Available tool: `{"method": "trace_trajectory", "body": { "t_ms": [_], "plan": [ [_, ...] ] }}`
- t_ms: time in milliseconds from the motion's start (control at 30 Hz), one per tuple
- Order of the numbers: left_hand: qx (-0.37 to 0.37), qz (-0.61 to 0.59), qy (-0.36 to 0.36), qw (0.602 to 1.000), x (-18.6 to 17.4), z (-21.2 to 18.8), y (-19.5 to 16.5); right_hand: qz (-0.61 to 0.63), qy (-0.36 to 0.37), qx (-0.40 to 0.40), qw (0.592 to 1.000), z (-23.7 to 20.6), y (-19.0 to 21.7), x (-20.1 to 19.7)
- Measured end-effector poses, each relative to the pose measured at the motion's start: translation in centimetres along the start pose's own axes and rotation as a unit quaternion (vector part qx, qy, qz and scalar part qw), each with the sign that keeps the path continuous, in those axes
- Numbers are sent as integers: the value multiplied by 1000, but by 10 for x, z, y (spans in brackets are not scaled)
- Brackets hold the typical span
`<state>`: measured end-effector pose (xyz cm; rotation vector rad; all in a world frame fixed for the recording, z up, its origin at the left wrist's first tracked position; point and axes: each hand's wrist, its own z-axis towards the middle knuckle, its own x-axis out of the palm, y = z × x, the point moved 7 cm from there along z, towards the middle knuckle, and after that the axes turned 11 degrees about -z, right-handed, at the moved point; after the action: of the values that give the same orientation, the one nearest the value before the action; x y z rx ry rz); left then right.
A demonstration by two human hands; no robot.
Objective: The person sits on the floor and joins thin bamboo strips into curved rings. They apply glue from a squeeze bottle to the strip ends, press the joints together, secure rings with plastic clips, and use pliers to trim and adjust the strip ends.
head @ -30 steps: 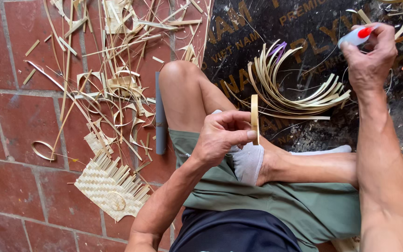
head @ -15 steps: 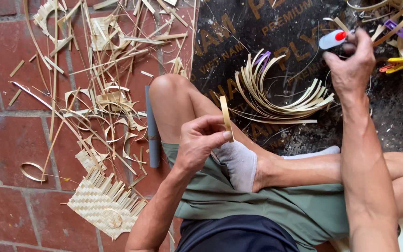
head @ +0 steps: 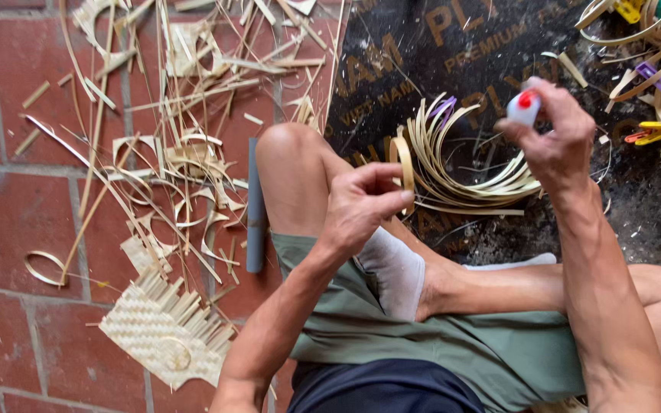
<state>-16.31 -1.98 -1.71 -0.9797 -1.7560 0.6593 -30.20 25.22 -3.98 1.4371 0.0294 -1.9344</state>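
A black printed sack (head: 453, 53) with gold lettering lay flat across the floor, under the bamboo strips (head: 460, 164).

Pale tan bamboo strip (head: 405, 164), white bottle with a red cap (head: 524, 106), olive-green shorts (head: 453, 344), grey-white sock (head: 395, 269), red-brown brick floor (head: 9, 229), black printed mat (head: 453, 53), cream checker-woven piece (head: 164, 329).

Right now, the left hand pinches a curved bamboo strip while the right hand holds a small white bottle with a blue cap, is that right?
Not quite: the cap is red, not blue, as the head view shows. The left hand does pinch the strip, and the right hand holds the white bottle.
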Motion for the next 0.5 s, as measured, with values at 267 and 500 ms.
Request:
{"method": "trace_trajectory", "body": {
  "t_ms": [267, 500],
  "plan": [
    [3, -18, 18, 1000, 17, 11, 15, -90, 18, -199, 976, 10, 147, -106],
    [8, -19, 25, 999, 22, 10, 21, -175, 52, -251, 951, 31, 186, -118]
  ]
}}
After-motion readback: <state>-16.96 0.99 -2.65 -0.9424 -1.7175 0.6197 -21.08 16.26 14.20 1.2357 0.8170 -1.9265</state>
